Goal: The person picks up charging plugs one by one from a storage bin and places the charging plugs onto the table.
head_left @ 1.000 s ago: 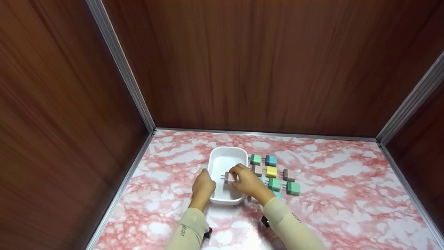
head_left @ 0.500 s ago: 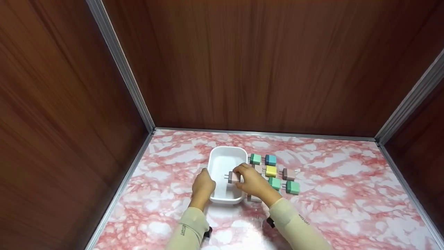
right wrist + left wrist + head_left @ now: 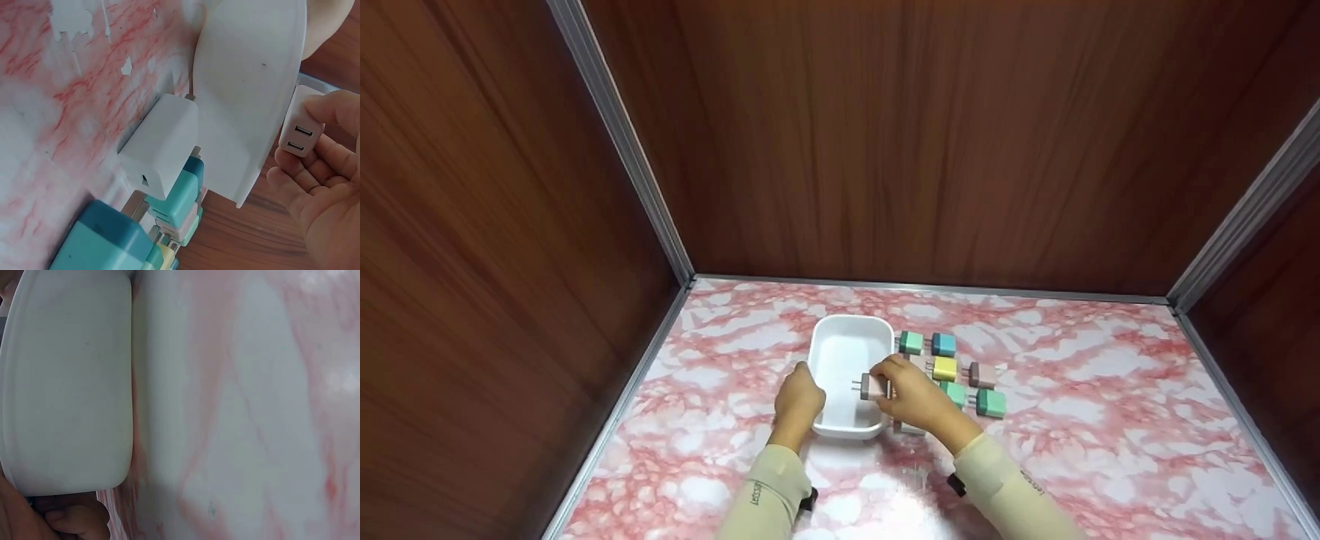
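A white plastic tub (image 3: 847, 349) stands in the middle of the head view. My left hand (image 3: 799, 399) grips its left side, with curled fingers (image 3: 84, 522) by its end wall in the left wrist view. Between thumb and fingers my right hand (image 3: 919, 401) pinches a pale pink charger plug (image 3: 873, 387) over the right half of the tub. Its two prongs point left in the head view. Toward the right wrist camera, the pink charger plug (image 3: 301, 125) shows two USB slots.
Several more charger plugs lie right of the tub, among them yellow (image 3: 945, 368), blue (image 3: 943, 344), green (image 3: 991, 403) and mauve (image 3: 982, 374) ones. A white charger plug (image 3: 160, 143) lies beside the tub wall. Wood-look panels (image 3: 922, 150) enclose the marbled tabletop (image 3: 1110, 405).
My right hand has shifted a little to the right with the pink charger plug, still over the tub. The left hand and the tub have hardly moved.
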Demonstrator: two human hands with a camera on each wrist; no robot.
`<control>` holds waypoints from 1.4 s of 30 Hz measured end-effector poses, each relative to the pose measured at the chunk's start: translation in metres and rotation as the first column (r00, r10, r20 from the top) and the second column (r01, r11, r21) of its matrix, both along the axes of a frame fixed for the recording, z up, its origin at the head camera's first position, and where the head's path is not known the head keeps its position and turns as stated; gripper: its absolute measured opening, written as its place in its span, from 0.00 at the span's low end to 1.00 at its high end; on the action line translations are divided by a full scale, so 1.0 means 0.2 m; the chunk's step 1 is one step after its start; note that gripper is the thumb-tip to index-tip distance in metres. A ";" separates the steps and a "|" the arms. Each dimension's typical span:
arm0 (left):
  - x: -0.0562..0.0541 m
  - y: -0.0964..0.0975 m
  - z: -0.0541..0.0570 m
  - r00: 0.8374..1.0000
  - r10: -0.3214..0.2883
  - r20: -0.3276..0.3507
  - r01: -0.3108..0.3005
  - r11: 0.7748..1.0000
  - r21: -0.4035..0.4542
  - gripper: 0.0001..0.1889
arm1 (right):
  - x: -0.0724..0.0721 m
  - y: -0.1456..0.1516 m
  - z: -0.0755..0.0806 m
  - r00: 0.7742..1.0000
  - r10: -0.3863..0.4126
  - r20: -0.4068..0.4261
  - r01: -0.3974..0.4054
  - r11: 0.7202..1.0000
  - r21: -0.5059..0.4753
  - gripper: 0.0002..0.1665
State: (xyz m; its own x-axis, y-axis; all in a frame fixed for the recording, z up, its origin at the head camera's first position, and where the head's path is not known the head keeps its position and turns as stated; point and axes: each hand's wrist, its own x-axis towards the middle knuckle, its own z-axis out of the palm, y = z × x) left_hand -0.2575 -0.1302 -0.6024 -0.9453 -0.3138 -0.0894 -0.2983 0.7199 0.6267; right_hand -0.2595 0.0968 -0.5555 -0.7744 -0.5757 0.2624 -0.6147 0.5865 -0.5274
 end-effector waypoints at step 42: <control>0.01 0.00 0.01 0.999 -0.029 0.037 0.027 0.998 0.050 0.34 | 0.06 0.32 0.04 0.993 -0.098 -0.064 0.099 0.995 0.020 0.24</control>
State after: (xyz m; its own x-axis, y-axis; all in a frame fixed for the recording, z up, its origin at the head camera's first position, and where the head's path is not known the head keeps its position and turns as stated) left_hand -0.2547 -0.1304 -0.6006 -0.9494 -0.2813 -0.1399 -0.3024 0.6971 0.6501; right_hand -0.2471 0.1598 -0.5471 -0.8101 -0.5040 0.2996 -0.5848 0.6576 -0.4749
